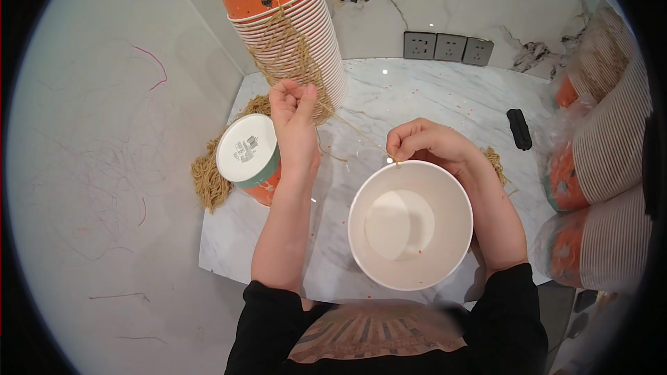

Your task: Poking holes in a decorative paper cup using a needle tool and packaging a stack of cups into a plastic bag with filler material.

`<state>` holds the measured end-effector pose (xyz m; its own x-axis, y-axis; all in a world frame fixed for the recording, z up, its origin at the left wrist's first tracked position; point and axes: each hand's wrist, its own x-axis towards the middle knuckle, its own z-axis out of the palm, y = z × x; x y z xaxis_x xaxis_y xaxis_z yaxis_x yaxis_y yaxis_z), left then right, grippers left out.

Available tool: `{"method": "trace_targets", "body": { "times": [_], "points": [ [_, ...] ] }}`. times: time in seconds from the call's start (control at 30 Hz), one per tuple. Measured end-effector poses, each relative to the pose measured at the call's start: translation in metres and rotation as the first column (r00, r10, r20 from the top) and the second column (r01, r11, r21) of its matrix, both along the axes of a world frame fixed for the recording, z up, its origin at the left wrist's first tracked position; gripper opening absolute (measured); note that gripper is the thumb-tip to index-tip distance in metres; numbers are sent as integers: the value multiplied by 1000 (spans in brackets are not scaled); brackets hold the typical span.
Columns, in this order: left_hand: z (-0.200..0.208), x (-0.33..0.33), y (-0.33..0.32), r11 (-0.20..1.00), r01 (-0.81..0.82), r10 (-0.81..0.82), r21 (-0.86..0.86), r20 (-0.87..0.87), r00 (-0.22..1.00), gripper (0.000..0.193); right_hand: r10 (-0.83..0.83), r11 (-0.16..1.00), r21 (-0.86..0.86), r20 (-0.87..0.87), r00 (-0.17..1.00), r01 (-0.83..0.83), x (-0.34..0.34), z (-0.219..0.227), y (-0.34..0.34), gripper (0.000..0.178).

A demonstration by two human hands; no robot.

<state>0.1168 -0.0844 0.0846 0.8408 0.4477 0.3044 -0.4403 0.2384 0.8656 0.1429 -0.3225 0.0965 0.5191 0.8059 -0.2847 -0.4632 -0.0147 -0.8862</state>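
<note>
A tan string (354,127) runs slantwise between my two hands. My left hand (294,103) is closed in a pinch on it, in front of a tall stack of paper buckets (306,42). At the far rim of a white-lined paper bucket (411,225), the fingertips of my right hand (427,142) pinch the string's other end. This bucket stands with its mouth up, and a few red specks lie inside. Beside my left forearm, an orange and green paper bucket (246,149) rests upside down. More tan string hangs in loops over the tall stack.
A bundle of tan strings (212,173) lies at the table's left edge. Bagged stacks of paper buckets (601,146) line the right side. A small black object (519,129) rests near them on the marble-patterned table (389,90). Wall sockets (448,47) sit behind.
</note>
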Motion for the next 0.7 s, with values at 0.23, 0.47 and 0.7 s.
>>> {"method": "trace_targets", "body": {
  "times": [0.23, 0.47, 0.7],
  "points": [
    [2, 0, -2, 998, -21, 21, 61, -9, 1000, 25, 24, 1000, 15, -36, 999, -24, 5, -4, -3, 6],
    [3, 0, -5, 979, 78, -51, 186, -144, 988, 24, 120, 991, 52, -5, 993, -120, 2, -8, -3, 14],
    [16, -14, -28, 790, 421, -394, 446, -158, 906, 31, -71, 997, 25, 282, 957, 66, -20, 1, 14, 36]
  ]
}}
